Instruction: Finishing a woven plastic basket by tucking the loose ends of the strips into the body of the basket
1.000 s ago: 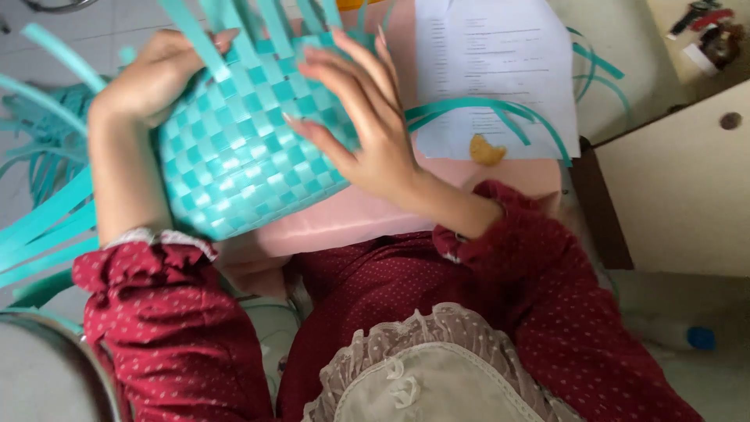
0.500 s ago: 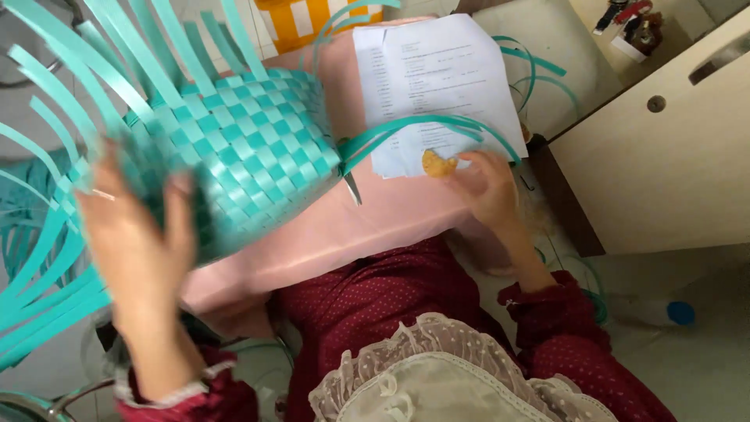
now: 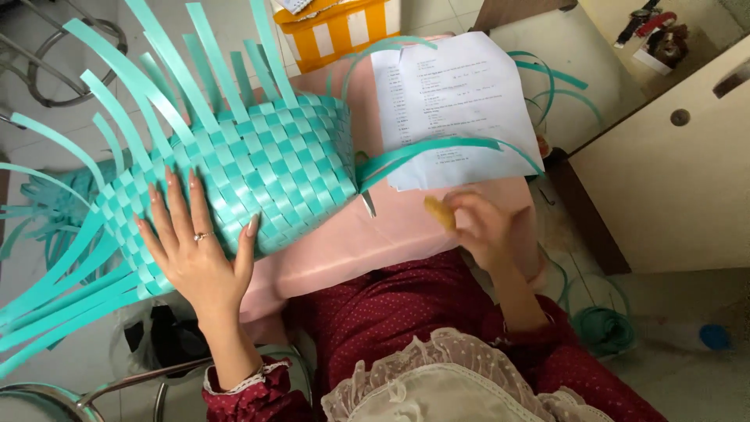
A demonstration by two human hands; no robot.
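- Pale floor tiles surround a small pink-covered table [image 3: 406, 234]; a cream cabinet with a round hole [image 3: 664, 180] stands off its right edge, and a yellow-and-white striped box [image 3: 344, 31] sits beyond its far edge.
- A half-woven basket of turquoise plastic strips [image 3: 266, 172] lies tilted over the table's left edge, its checkered weave facing up and its loose strip ends fanning out toward the far left and down past the near-left corner.
- The left hand [image 3: 195, 250] is open, fingers spread, palm pressed flat on the near-left part of the weave; a ring shows on one finger.
- The right hand [image 3: 484, 227] hovers near the table's near-right edge, fingers loosely curled around a small yellow-orange piece [image 3: 437, 212]; what that piece is cannot be told.
- A white printed sheet of paper [image 3: 453, 109] lies on the far-right part of the table, with a few curved turquoise strips [image 3: 437, 148] arching across it from the basket's right side.
- The basket's long axis runs from the near-left to the far-right, so it lies left of the right hand and directly under the left, which is clearly the nearer one.
- A coil of green cord [image 3: 605, 328] rests on the floor by the person's right knee.
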